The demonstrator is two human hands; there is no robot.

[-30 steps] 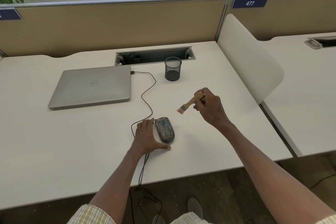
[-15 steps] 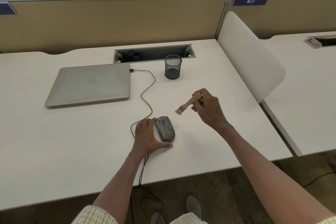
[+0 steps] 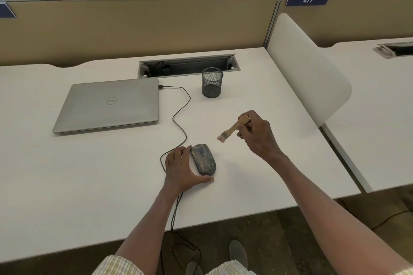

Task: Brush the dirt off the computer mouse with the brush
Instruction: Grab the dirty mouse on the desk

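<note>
I see the dirt-streaked dark oval computer mouse (image 3: 204,159) on the white bench (image 3: 67,174), my left hand (image 3: 180,168) cupping its side, fingers relaxed. My right hand (image 3: 257,135) pinches the small wooden-handled brush (image 3: 233,128), bristles seemingly just above the bench, near the mouse

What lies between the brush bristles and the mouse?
Nothing: in the head view only bare white desk shows between the brush bristles and the mouse.
</note>
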